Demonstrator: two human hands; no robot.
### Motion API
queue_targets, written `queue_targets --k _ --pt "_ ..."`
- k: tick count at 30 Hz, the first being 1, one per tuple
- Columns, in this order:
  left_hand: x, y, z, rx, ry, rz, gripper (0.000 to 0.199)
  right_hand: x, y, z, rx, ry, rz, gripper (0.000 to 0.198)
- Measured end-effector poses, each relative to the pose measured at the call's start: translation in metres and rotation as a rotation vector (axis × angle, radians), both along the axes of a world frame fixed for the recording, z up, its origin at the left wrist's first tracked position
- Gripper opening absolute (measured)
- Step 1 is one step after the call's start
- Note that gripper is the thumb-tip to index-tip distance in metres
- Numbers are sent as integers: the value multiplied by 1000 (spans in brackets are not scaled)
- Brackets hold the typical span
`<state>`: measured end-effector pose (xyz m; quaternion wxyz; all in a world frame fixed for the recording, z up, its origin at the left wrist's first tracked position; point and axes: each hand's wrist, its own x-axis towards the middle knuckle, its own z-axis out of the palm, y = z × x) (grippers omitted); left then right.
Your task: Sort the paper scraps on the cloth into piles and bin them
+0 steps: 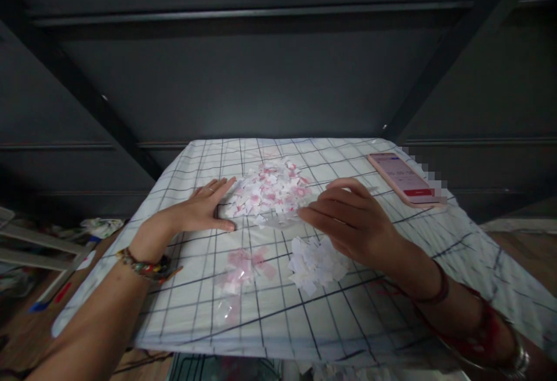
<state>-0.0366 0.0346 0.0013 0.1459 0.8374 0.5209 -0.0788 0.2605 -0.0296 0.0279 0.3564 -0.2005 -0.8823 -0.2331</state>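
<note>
A large heap of small white and pink scraps (272,189), seemingly paper, lies in the middle of the tablecloth. My left hand (198,210) rests flat at the heap's left edge, fingers and thumb spread, holding nothing. At the right edge of the heap is my right hand (354,218), its fingers bent and pressed together, tips pointing left; whatever they may pinch is hidden. Just below that hand sits a smaller pile of white paper scraps (315,265). Left of this pile lie several pink and see-through pieces (241,271).
A phone in a pink case (404,178) lies lit at the table's right side. The checked white tablecloth (195,305) covers the table, which meets a dark panelled wall (261,79). A pale chair-like frame (39,247) stands at left, and a dark wire basket (195,367) shows below the front edge.
</note>
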Motion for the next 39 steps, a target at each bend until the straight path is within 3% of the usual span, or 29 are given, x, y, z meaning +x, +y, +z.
queue_targets --k 8,15,22,28,35,39 --pt "-5 2 -5 10 -36 -25 114 -1 -1 1 -2 22 -24 17" --pt "-5 2 -4 3 -41 -14 116 -4 -9 8 -37 -26 99 14" --pt "-4 3 -4 -17 -36 -2 118 -7 -6 3 43 -3 20 14" --pt "-1 1 -1 -9 -38 1 118 -6 -10 7 -58 -18 103 17" --pt "-6 3 -5 9 -51 -24 116 -8 -3 0 1 24 55 15" --pt "-4 2 -4 -1 -38 -11 118 -8 -7 2 -48 10 145 15"
